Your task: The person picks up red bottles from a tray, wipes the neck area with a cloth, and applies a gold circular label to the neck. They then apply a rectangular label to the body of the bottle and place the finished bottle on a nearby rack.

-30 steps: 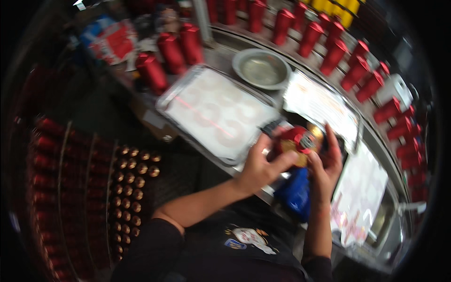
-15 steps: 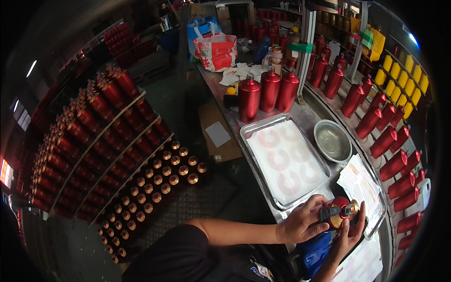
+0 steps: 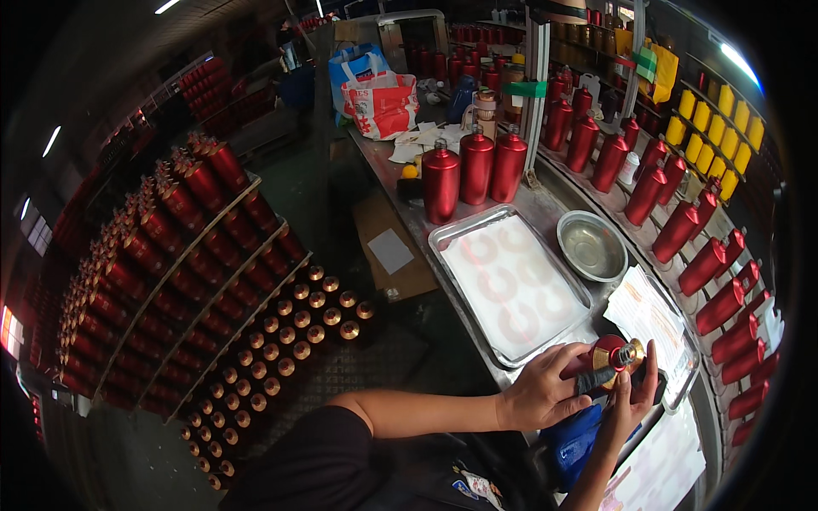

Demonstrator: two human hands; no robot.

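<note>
My left hand [image 3: 538,388] is closed round a red bottle [image 3: 606,343] with a gold band at its shoulder and a bare neck pointing right. A dark wrap covers one of this hand's fingers, which lies against the bottle. From below, my right hand [image 3: 629,404] holds the shoulder and neck end between thumb and fingers. Most of the bottle's body is hidden by my left hand. Just beyond the hands is a metal tray [image 3: 440,252] with wet-looking white sheeting marked by pale red rings. Printed paper sheets [image 3: 645,313] lie right of the bottle.
A metal bowl [image 3: 591,245] stands right of the tray, and three red bottles [image 3: 476,169] stand behind it. Rows of red bottles [image 3: 681,230] line a conveyor at right. At left are racked bottles [image 3: 183,209] and gold-topped ones [image 3: 302,349] on the floor. Bags [image 3: 382,106] sit at the back.
The bottle has turned slightly in my hands, and the dark-wrapped finger has moved lower along its shoulder. The whole view has shifted a little. Bottles on the conveyor have changed position.
</note>
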